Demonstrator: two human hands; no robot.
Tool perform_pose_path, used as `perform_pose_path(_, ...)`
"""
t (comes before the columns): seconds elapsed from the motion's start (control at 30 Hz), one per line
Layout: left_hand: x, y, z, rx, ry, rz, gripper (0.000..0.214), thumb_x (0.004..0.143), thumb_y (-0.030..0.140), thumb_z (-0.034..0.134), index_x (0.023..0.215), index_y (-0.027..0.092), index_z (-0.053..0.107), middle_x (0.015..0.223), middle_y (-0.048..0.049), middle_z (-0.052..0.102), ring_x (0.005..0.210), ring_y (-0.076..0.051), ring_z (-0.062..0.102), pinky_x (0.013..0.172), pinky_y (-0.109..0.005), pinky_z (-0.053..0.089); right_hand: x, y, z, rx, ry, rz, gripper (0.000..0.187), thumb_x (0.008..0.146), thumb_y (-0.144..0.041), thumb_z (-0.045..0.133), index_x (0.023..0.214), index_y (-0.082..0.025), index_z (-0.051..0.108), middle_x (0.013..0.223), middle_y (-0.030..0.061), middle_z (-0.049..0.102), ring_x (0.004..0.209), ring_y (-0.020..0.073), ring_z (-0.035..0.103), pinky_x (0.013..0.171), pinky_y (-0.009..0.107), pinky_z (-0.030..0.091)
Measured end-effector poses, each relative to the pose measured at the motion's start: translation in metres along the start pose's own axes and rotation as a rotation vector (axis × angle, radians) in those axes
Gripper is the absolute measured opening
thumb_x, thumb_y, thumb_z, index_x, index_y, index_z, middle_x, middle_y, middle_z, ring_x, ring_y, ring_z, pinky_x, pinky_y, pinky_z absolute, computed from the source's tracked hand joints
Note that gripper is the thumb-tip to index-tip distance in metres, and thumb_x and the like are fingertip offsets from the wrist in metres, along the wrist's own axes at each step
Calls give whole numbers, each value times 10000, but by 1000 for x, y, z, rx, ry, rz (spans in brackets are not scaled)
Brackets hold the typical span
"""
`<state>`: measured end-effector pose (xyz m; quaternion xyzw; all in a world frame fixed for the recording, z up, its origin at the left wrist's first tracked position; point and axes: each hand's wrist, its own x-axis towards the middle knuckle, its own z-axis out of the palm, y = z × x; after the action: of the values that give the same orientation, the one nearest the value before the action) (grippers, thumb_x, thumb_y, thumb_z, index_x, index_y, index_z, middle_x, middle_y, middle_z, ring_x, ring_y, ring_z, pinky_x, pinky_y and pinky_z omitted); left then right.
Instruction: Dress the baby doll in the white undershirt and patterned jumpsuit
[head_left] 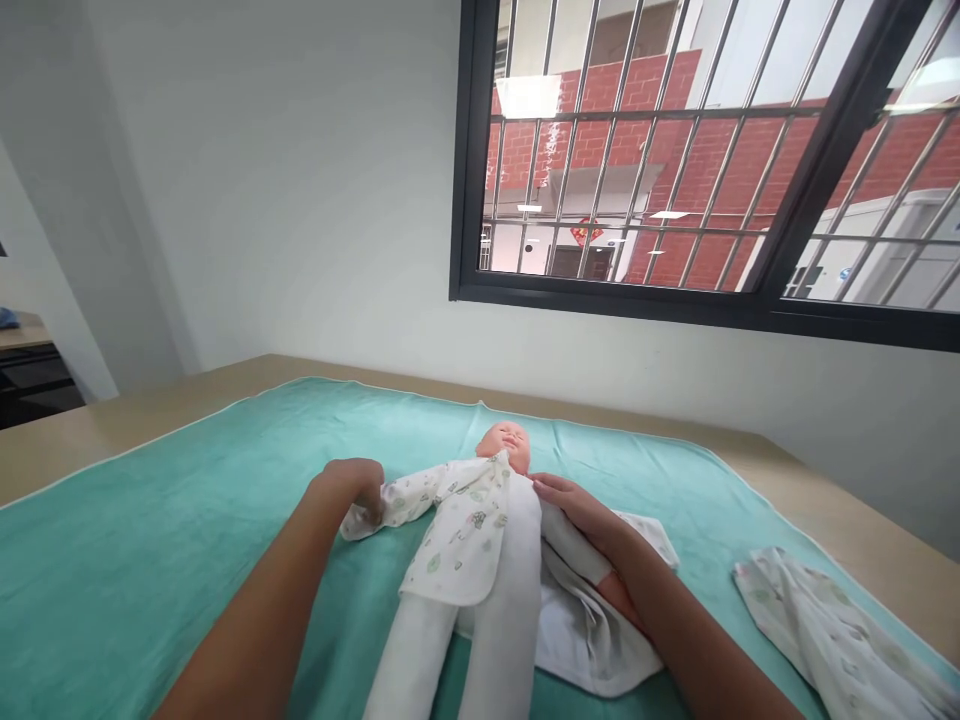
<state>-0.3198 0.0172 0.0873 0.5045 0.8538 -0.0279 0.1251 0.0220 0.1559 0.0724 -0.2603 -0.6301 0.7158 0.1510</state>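
Note:
A baby doll [504, 440] lies on its back with its head at the far end and its legs toward me. A white printed baby shirt [465, 520] covers one side of its chest, with the sleeve over the arm on the left. My left hand [364, 485] is closed around the end of that sleeve. My right hand [574, 502] lies with fingers stretched out on the doll's shoulder at the right. That side of the white cloth body [521, 560] is uncovered, and the shirt's other half [592, 640] spreads beneath the right arm.
A green blanket [225, 500] covers most of the wooden table [112, 430]. Another printed baby garment [840, 630] lies at the right. Behind the table are a wall and a barred window [607, 315]. At the far left stands another table [26, 335].

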Motion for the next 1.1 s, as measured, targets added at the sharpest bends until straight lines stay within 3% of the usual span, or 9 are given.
perform_pose_path(0.17,0,-4,-2,66,-71,-80,450,469,515,779,781,196,716,855,-134,723,811,-334,659,713,-415,493,-1,-1,0,-8,-4,-25,368,833,-481,627,1103,-232,653,1099,64,690,1011,258,634,911,406,485)
perform_pose_path(0.27,0,-3,-4,87,-65,-75,450,542,531,732,831,187,696,947,-156,710,869,-357,646,732,-437,482,2,2,-2,-11,-5,-23,374,836,-488,622,1113,-239,655,1132,66,684,1023,265,632,913,415,486)
perform_pose_path(0.47,-5,19,-5,-6,-68,167,385,603,451,688,909,221,645,1013,-72,693,851,-272,633,701,-338,465,10,11,-7,-11,-15,-33,386,835,-495,621,1110,-226,650,1118,71,687,1016,264,630,899,415,486)
perform_pose_path(0.63,-7,42,-3,-119,5,332,314,673,413,630,929,232,622,1047,-42,675,899,-252,619,701,-303,445,10,9,-7,-17,-11,-66,405,830,-497,617,1130,-225,633,1118,66,687,1019,263,629,901,410,481)
perform_pose_path(0.83,-15,51,-8,-231,45,444,312,726,260,554,1029,253,630,1063,-9,685,930,-229,627,760,-288,459,8,4,-4,-48,2,-89,422,835,-493,612,1167,-232,610,1157,63,671,1040,268,624,900,408,479)
perform_pose_path(0.97,-24,59,-9,-255,106,457,287,770,211,527,1028,237,651,1067,-25,690,950,-242,621,788,-300,457,11,6,-4,-93,32,-67,424,833,-505,601,1175,-256,614,1155,48,673,1050,264,616,910,412,471)
perform_pose_path(1.1,-34,80,-14,-286,258,451,349,918,273,376,1200,241,578,1261,-27,606,1110,-251,556,888,-324,423,8,1,-2,-127,40,-73,383,830,-495,603,1133,-264,638,1128,40,678,1044,258,608,918,410,461)
